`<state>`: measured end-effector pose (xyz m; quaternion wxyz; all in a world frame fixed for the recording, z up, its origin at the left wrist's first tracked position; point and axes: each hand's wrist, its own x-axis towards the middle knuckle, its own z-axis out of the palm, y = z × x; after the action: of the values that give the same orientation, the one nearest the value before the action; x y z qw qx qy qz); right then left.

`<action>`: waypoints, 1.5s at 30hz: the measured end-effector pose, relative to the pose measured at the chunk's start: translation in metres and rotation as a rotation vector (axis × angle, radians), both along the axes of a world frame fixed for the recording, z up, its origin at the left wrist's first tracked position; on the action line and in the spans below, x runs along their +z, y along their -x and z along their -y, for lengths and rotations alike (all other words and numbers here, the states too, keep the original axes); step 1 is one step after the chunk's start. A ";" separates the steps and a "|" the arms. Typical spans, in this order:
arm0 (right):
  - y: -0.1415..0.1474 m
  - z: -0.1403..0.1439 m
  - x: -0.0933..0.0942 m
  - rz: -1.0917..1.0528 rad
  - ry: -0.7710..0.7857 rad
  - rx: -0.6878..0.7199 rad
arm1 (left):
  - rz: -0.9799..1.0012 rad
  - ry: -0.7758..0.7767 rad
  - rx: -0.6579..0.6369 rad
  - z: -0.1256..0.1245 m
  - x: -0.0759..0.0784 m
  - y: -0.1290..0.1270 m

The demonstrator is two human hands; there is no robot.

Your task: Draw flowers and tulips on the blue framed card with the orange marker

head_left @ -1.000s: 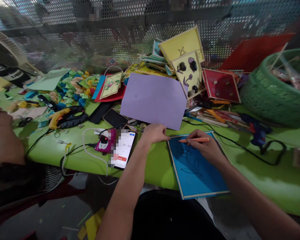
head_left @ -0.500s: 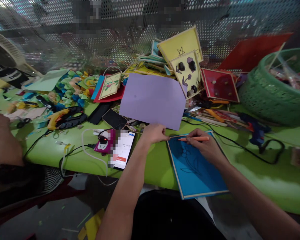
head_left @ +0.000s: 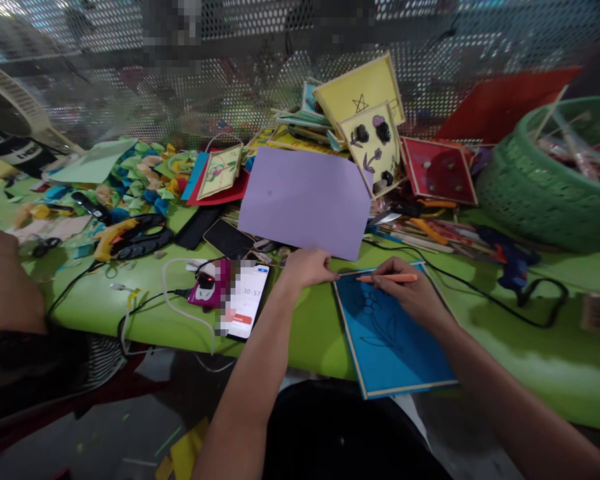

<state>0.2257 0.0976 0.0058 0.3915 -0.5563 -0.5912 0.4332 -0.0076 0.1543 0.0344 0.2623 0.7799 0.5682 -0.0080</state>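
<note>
My right hand (head_left: 405, 290) pinches an orange pen (head_left: 393, 278). The pen lies nearly level, its tip pointing left over the upper part of a blue board (head_left: 420, 363). Thin pale strips frame the board, and a dark line drawing of a flower with a stem and leaves (head_left: 380, 327) is on it. On the green tabletop, my left hand (head_left: 307, 268) rests palm down with nothing in it. Its thumb reaches out to the board's upper left corner; the other fingers are partly hidden.
A purple sheet (head_left: 305, 200) lies beyond my hands. Left are a phone with a lit screen (head_left: 247, 300), a purple power socket (head_left: 210, 290) and cables. A glue gun (head_left: 513, 257) and a green basket (head_left: 545, 180) stand right. Another person's arm (head_left: 5, 287) is far left.
</note>
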 end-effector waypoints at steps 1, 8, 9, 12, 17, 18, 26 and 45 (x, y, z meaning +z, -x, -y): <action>0.000 0.000 0.001 0.001 0.001 0.003 | -0.001 -0.002 -0.001 0.000 0.000 0.000; 0.001 0.000 0.004 0.002 0.007 0.001 | -0.007 0.016 -0.005 0.000 0.004 0.000; 0.001 0.001 0.004 -0.001 0.007 0.001 | -0.009 0.017 -0.003 0.001 0.004 0.000; 0.002 0.001 0.005 -0.005 0.014 -0.005 | -0.014 0.022 0.005 0.001 0.004 0.000; 0.001 0.001 0.006 0.008 0.013 -0.003 | -0.014 0.024 0.006 0.001 0.004 0.000; 0.000 0.001 0.006 0.009 0.012 -0.002 | -0.012 0.026 0.004 0.001 0.004 0.000; 0.000 0.001 0.011 0.032 0.004 -0.010 | 0.006 0.012 0.008 0.001 0.003 0.001; -0.002 0.000 0.010 0.025 -0.001 -0.029 | -0.016 0.025 0.003 0.002 0.008 0.000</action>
<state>0.2277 0.0978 0.0160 0.3908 -0.5698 -0.5882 0.4202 -0.0079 0.1527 0.0420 0.2674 0.7757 0.5713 -0.0210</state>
